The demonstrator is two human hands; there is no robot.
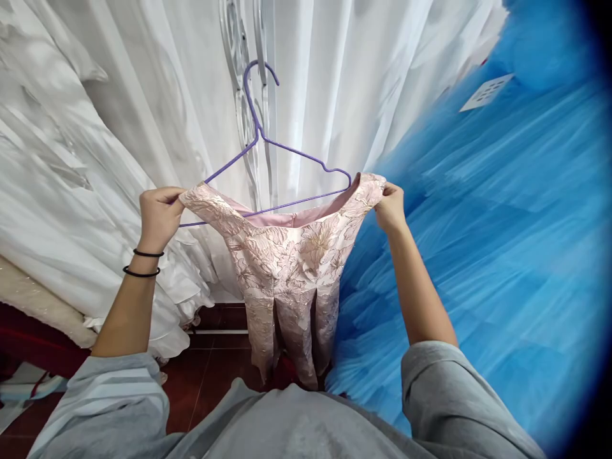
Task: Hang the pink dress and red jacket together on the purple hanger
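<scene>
A pale pink dress (291, 255) with a raised floral pattern hangs in front of me, its neckline spread wide. Pinched in my left hand (160, 215) is the dress's left shoulder; black bands circle that wrist. My right hand (391, 205) grips the opposite shoulder. Both hands are closed on the fabric. A purple hanger (259, 131) passes through the neckline, its hook pointing up by a silvery ornate metal upright. The hanger's right end lies inside the right shoulder, while its left lower bar sticks out past the dress near my left wrist.
White curtains (306, 95) hang behind. On the left are white gowns (48, 166) and dark red fabric (38, 338). Blue tulle (492, 255) fills the right side, with a white tag (486, 92) on it. Dark reddish floor tiles (201, 382) show below.
</scene>
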